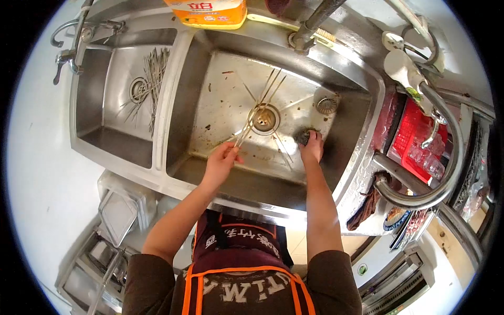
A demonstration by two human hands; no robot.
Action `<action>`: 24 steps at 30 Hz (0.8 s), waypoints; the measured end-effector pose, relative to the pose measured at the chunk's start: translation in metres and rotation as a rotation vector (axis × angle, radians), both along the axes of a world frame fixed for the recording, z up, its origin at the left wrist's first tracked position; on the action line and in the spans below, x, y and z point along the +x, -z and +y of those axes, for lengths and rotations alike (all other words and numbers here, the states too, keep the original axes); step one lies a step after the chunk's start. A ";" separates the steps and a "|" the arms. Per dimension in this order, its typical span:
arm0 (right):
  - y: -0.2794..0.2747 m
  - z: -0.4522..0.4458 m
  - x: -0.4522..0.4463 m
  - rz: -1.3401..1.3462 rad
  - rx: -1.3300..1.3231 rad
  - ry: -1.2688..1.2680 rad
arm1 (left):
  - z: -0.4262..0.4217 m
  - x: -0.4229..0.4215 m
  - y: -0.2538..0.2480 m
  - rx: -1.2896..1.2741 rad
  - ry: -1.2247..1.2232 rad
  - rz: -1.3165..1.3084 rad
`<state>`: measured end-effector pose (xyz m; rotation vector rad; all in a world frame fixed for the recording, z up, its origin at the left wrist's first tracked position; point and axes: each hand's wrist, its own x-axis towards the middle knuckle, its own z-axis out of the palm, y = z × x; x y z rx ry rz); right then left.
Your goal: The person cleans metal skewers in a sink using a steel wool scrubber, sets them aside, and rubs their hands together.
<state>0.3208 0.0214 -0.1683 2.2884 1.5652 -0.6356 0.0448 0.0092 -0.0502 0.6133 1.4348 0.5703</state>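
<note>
My left hand (224, 159) is closed around the lower ends of a few thin skewers (266, 94), which fan out over the drain (265, 125) of the large steel sink (178, 126). At the right of the same basin, my right hand (314, 146) is closed on a dark, round scouring pad (303, 137), apart from the skewers. Its fingers partly cover the pad. Brown food scraps are scattered on the wet basin floor. A round metal drain strainer (327, 105) lies near the right wall.
More skewers (156, 73) lie bunched in the smaller left basin (113, 110). An orange detergent jug (210, 13) and a long-handled brush (325, 35) are along the back rim. A curved metal pipe (457, 152) and a red basket (412, 139) stand at the right.
</note>
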 end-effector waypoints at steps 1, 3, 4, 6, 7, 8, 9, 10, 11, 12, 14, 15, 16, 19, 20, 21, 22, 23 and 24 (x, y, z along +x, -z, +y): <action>0.009 -0.002 -0.005 0.408 0.060 0.293 | 0.000 0.001 -0.002 -0.022 -0.055 -0.020; -0.009 -0.002 -0.028 1.117 0.159 0.878 | 0.004 0.004 -0.005 -0.035 -0.107 -0.045; -0.014 -0.008 -0.043 1.350 0.107 1.079 | 0.006 0.006 -0.006 -0.030 -0.102 -0.070; -0.075 -0.008 -0.078 1.637 -0.165 1.324 | 0.005 0.010 -0.008 -0.028 -0.095 -0.099; -0.091 -0.011 -0.091 1.721 -0.193 1.277 | 0.004 0.012 -0.008 -0.004 -0.055 -0.078; -0.094 -0.017 -0.100 1.813 -0.271 1.216 | 0.003 0.013 -0.007 0.022 -0.015 -0.056; -0.105 -0.015 -0.112 1.761 -0.245 1.176 | 0.000 0.012 -0.002 0.027 -0.012 -0.060; -0.116 -0.013 -0.120 1.709 -0.220 1.137 | -0.005 0.010 0.003 0.082 0.036 -0.032; -0.116 -0.013 -0.121 1.709 -0.216 1.137 | -0.011 0.008 0.008 0.135 0.084 -0.003; -0.116 -0.012 -0.122 1.710 -0.205 1.108 | -0.011 0.008 0.003 0.136 0.087 -0.003; -0.117 -0.007 -0.122 1.715 -0.191 1.081 | -0.010 0.006 -0.006 0.073 0.123 -0.026; -0.123 -0.003 -0.121 1.562 -0.094 1.024 | -0.010 0.006 -0.015 0.071 0.127 -0.027; -0.125 0.002 -0.117 1.406 -0.004 0.964 | -0.011 0.005 -0.025 -0.017 0.076 -0.092; -0.145 0.046 -0.084 1.211 0.074 1.067 | -0.015 -0.007 -0.039 -0.119 0.067 -0.159; -0.148 0.060 -0.073 1.149 0.136 0.992 | -0.017 -0.014 -0.041 -0.128 0.109 -0.163; -0.097 0.069 -0.046 1.044 0.158 1.041 | -0.020 -0.019 -0.043 -0.133 0.108 -0.161; -0.080 0.077 -0.029 1.175 0.278 1.023 | -0.023 -0.024 -0.045 -0.130 0.155 -0.102; -0.062 0.086 -0.010 1.184 0.403 1.124 | -0.025 -0.029 -0.046 -0.125 0.203 -0.042; -0.074 0.090 0.006 1.414 0.485 1.160 | -0.027 -0.037 -0.047 -0.123 0.203 -0.039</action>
